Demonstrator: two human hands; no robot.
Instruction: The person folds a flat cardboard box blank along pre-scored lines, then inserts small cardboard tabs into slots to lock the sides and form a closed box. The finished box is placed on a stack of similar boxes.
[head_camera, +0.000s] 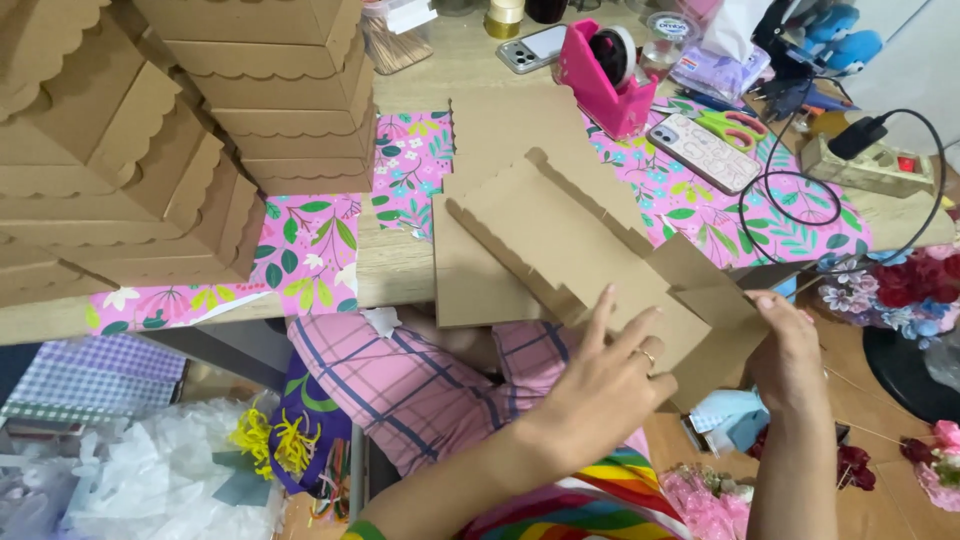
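1. Left hand (605, 385): fingers spread flat, palm pressing down on the lower part of a flat brown cardboard box blank (580, 250); ring on one finger.
2. Right hand (790, 350): curled around the blank's lower right flap, fingers behind the card, thumb side toward the camera; it grips that flap edge.
3. The blank is unfolded, scalloped along one edge, with cut slits and side flaps. It sits tilted at the table's front edge, overhanging the person's lap, on top of more flat brown blanks (480, 270) lying on the table.
4. Table (400, 265): wooden top partly covered by pink floral wrapping paper (310, 240).
5. Left side: tall stacks of finished brown boxes with scalloped lids (180, 130), well apart from both hands.
6. Far side of table: pink tape dispenser (600, 75), a phone (530, 47) beside it, a second phone in a patterned case (705, 152), green-handled scissors (735, 125), power strip with black cable (870, 165).
7. Right edge: red and pink artificial flowers (905, 285).
8. Below table: pink plaid trousers (420, 390), white plastic bags (150, 480) on the floor at left.
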